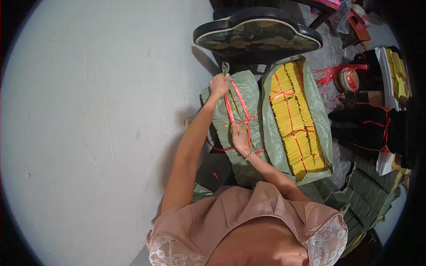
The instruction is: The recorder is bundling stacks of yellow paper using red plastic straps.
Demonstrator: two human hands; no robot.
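Observation:
A green woven sack point(246, 86), bound with red plastic twine point(240, 99), lies in front of me beside the wall. My left hand point(219, 85) is closed round the sack's far end, and a twisted green tuft sticks up above the fist. Two red strands run from near that fist toward me. Lower down, my right hand point(240, 137) is closed at the twine over the middle of the sack; its fingertips are partly hidden. To the right stands an opened green sack point(326, 133) packed with yellow paper bundles point(293, 117), each tied with red twine.
A white wall point(97, 111) fills the left. Beyond the sacks is a dark chair back point(262, 35) with a scalloped edge. Loose red strands point(330, 73) lie by a round tub point(347, 81) at right, near black wrapped bundles point(368, 128). Dark green packs point(368, 186) are stacked nearer me.

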